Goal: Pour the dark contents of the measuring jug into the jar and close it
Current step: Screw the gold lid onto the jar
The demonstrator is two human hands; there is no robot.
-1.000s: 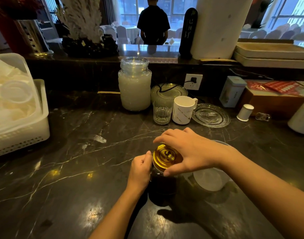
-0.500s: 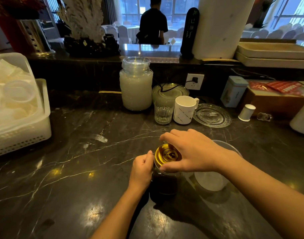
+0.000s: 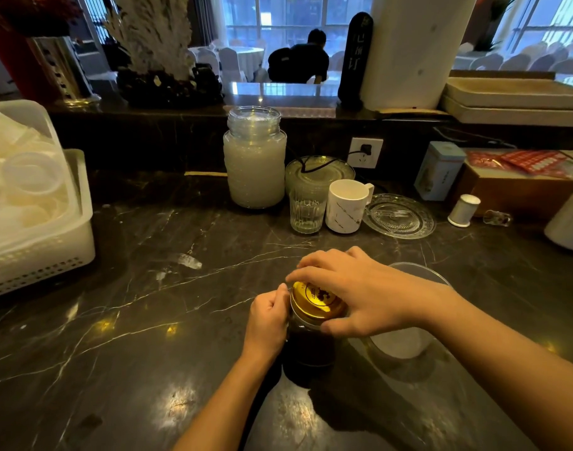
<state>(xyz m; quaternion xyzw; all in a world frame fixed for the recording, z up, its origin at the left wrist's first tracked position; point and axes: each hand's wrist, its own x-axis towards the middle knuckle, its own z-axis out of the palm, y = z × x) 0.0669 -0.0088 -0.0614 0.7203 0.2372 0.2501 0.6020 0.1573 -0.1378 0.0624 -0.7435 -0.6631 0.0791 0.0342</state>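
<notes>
A glass jar filled with dark contents stands on the dark marble counter in front of me. A gold lid sits on its mouth. My left hand grips the jar's left side. My right hand reaches over from the right, with fingers and thumb around the lid's rim. Just right of the jar, partly behind my right forearm, stands the clear measuring jug, which looks empty with a pale bottom.
Behind the jar stand a large cloudy jar, a ribbed glass, a white mug and a glass plate. A white basket of plastic lids sits at the left. Boxes and a small white shaker lie at the right.
My right hand has turned on the gold lid, fingers shifting around its rim. My left hand has kept its hold on the jar. The person beyond the counter has bent down.
</notes>
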